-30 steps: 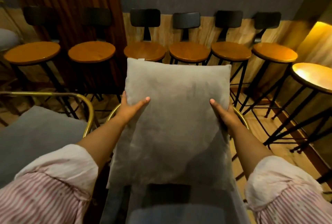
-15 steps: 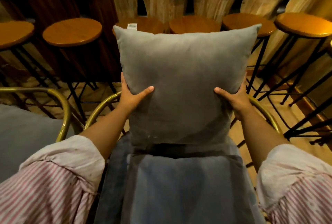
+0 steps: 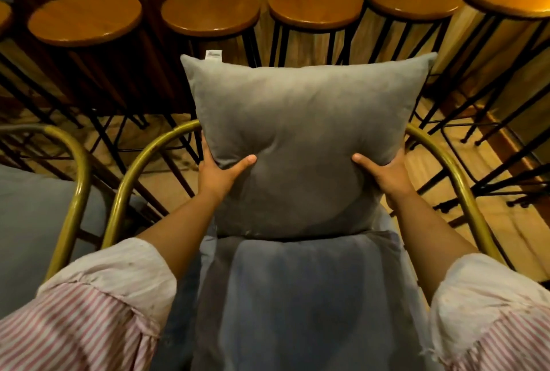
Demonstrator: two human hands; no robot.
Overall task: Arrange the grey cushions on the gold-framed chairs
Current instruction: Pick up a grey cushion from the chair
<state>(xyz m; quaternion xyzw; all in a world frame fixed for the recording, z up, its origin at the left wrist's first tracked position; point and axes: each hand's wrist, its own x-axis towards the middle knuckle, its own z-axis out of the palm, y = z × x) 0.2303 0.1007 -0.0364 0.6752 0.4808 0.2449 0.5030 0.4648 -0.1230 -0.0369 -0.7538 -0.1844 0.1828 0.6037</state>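
Round wooden bar stools [image 3: 211, 12] crowd close behind your curved gold-framed chair [image 3: 440, 159]. Your left hand [image 3: 218, 172] and right hand [image 3: 385, 172] each clasp a side of the plump square grey cushion [image 3: 303, 132], upright on the seat.

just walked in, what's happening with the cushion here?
A person is standing a grey cushion upright at the back of a gold-framed chair. The left hand and right hand grip its two sides, thumbs pressed into the front. Its bottom edge meets the chair's grey seat pad. A second gold-framed chair sits to the left, with a row of wooden bar stools behind.
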